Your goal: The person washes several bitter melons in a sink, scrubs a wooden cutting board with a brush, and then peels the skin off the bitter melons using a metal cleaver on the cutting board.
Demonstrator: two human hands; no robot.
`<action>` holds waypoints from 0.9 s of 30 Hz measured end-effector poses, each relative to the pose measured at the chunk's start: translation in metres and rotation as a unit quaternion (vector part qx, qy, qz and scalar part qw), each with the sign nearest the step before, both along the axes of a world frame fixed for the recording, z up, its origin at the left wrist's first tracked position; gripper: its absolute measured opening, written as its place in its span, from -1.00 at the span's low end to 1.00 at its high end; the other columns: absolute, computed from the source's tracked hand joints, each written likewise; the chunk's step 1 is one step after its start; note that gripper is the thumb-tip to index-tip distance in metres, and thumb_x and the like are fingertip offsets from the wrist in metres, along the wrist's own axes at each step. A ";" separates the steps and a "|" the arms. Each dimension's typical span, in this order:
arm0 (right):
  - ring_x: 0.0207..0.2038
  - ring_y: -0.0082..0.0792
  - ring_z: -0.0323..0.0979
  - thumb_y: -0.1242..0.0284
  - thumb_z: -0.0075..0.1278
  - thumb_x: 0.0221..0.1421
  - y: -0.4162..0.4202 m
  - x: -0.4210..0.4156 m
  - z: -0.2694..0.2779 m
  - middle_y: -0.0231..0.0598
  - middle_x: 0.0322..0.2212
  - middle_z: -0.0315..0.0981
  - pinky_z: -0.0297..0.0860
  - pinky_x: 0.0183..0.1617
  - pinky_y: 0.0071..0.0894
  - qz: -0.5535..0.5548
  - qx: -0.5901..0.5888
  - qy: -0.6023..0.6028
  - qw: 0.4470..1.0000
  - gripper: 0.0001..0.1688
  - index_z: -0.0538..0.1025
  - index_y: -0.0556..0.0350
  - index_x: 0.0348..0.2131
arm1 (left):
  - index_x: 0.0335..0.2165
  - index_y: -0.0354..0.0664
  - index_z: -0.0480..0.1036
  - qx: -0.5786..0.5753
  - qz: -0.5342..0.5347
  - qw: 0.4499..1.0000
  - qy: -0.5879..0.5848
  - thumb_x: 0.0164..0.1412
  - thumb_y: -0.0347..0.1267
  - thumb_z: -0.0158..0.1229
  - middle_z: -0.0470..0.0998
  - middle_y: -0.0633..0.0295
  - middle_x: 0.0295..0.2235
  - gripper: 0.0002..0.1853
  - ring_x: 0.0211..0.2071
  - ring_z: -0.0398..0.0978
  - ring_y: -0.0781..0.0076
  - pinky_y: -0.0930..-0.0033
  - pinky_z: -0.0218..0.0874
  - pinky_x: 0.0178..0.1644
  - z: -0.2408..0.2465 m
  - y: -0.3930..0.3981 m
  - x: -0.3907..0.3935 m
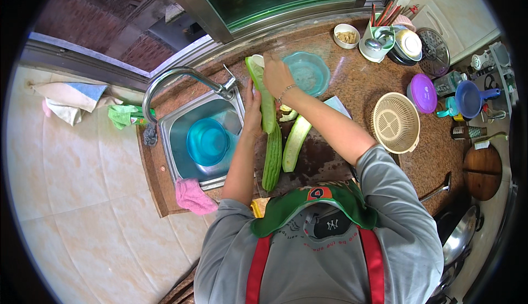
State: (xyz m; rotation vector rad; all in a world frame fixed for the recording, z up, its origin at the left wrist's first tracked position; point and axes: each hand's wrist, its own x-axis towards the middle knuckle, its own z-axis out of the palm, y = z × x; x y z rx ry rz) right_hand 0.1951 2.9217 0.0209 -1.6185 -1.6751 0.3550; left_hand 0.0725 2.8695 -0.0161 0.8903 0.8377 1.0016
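Observation:
My left hand (252,110) holds a long halved green gourd (268,108) from its left side, with the pale cut face up. My right hand (277,75) is closed at the gourd's far end, where a white rounded edge, perhaps a spoon, shows beside the fingers. Below it lies a ridged green gourd piece (272,161), skin up. Another gourd half (295,145) rests cut side up on the dark, wet cutting board (317,159). Pale scraps of pith (288,116) lie near my right wrist. A scalloped blue bowl (309,75) stands just beyond that wrist.
At left, a steel sink (169,155) with a curved faucet (181,70) holds a blue basin (207,141). A pink cloth (194,197) hangs over its near edge. Rightward are a beige colander (396,122), a white bowl (346,36) of food pieces and a utensil holder (376,44).

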 end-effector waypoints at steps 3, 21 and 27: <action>-0.32 0.18 0.41 0.62 -0.15 -0.05 -0.001 -0.005 0.004 0.20 -0.32 0.36 0.39 -0.26 -0.04 -0.012 0.024 -0.014 1.000 -0.73 0.36 0.39 -0.26 | 0.24 0.17 -0.19 -0.005 0.003 1.000 -0.002 0.33 -0.17 -0.21 0.23 0.22 0.06 -0.41 -0.18 0.41 0.34 0.31 0.41 -0.32 -0.001 -0.004 -0.003; -0.33 0.05 0.44 0.67 -0.08 -0.21 -0.119 -0.001 -0.056 0.05 -0.31 0.38 0.40 -0.23 -0.09 0.087 -0.175 -0.108 0.975 -0.62 0.48 0.22 -0.26 | 0.11 -0.19 0.08 0.235 0.087 0.775 0.581 0.30 -0.15 -0.15 0.47 -0.01 -0.27 -0.49 -0.43 0.53 0.18 0.26 0.36 -0.43 -0.017 0.044 -0.030; -0.34 0.09 0.43 0.69 -0.09 -0.22 -0.115 0.044 -0.056 0.11 -0.38 0.39 0.38 -0.23 -0.06 0.031 -0.120 -0.005 0.992 -0.68 0.52 0.18 -0.36 | -0.17 -0.41 0.37 -0.121 -0.085 0.987 0.058 0.32 -0.13 -0.23 0.53 -0.02 -0.32 -0.50 -0.45 0.54 0.18 0.30 0.41 -0.37 -0.014 0.048 0.040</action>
